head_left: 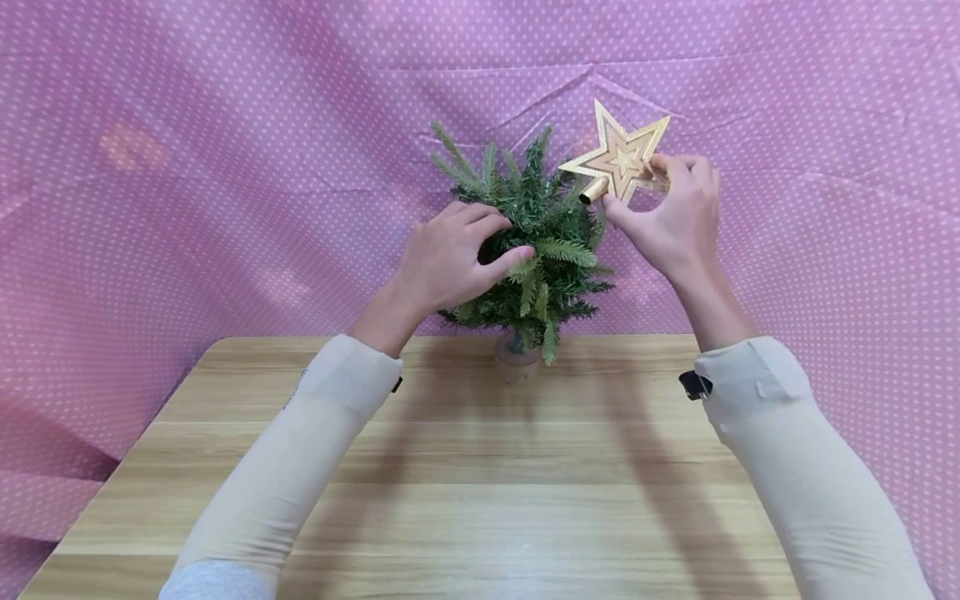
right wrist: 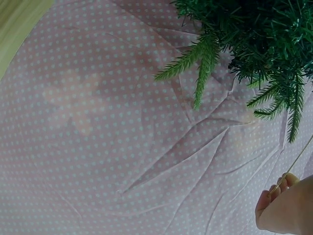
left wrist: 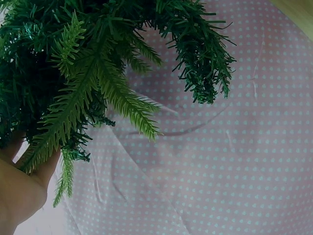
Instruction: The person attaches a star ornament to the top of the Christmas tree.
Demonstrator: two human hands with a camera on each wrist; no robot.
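A small artificial Christmas tree (head_left: 555,225) stands upright in a pale round base (head_left: 517,360) at the table's far edge. My left hand (head_left: 457,254) grips the tree's upper branches from the left, its thumb in front and some fingertips hidden in the needles. In the left wrist view, a light green sprig (left wrist: 73,105) passes over that hand (left wrist: 22,188). To the right of the treetop, my right hand (head_left: 678,208) pinches a gold star topper (head_left: 622,158) by its edge. The star's short hollow tube points down and left, apart from the branches.
The wood-grain table (head_left: 480,517) reaches from the tree's base towards me. Close behind it hangs a creased pink cloth (head_left: 262,167) with white dots, which also covers both sides.
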